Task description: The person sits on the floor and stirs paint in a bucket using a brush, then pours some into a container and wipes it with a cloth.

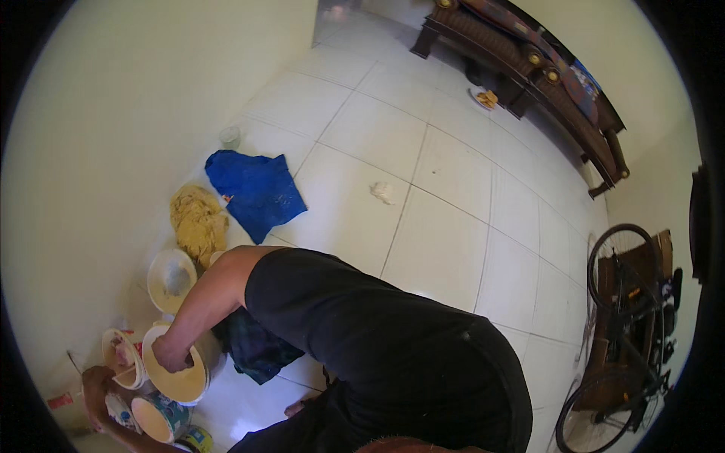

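Note:
My right hand (174,356) reaches down into a white bucket (157,331) with a pale yellow inside. Its fingers are curled, and whatever they hold is hidden. My left hand (97,380) is bent, fingers curled, beside a smaller cream pail (115,337) with something pinkish in it; what it grips cannot be made out. Behind the right forearm stands another white bucket (155,283) with a greyish patch inside. Nearer me is an open tub (153,419) with a pale inside and a dark green side.
A crumpled yellow cloth (198,220) and a blue cloth (260,192) lie along the left wall near a clear cup (230,137). A white crumpled scrap (382,192) lies on the tiles. A plate of food (483,98) sits by the dark wooden sofa (521,64). A bicycle (627,340) leans at right.

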Demonstrator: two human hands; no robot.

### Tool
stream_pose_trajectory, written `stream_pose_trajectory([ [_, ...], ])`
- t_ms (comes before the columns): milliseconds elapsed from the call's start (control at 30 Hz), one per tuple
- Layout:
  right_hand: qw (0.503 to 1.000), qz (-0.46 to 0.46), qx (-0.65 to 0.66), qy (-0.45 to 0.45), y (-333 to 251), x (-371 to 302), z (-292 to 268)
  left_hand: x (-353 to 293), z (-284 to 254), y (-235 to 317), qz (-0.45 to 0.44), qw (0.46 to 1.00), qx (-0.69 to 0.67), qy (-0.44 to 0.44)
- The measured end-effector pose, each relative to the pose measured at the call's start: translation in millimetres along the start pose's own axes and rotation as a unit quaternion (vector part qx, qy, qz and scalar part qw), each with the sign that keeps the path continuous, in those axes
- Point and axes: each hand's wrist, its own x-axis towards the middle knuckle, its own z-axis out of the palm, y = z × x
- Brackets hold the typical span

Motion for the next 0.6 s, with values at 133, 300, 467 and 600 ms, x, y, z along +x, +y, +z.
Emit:
stream_pose_trajectory([
  [133, 0.999, 0.032, 0.019, -0.012, -1.6, -7.5, -15.7, 5.7, -18.2, 80.2, -0.013, 0.991, -0.131, -0.006],
  [300, 0.994, 0.106, -0.001, -0.011, -6.2, -12.3, 0.9, 31.7, -17.0, 131.8, 0.038, 0.990, -0.138, 0.004],
  [467, 0.995, 0.099, 0.012, -0.028, -7.3, -19.9, -4.8, 49.6, -13.5, 122.7, 0.092, 0.987, -0.122, 0.043],
  [600, 0.992, 0.117, 0.028, -0.024, -9.6, -26.3, -4.9, 59.4, -11.4, 118.1, 0.131, 0.974, -0.125, 0.137],
])
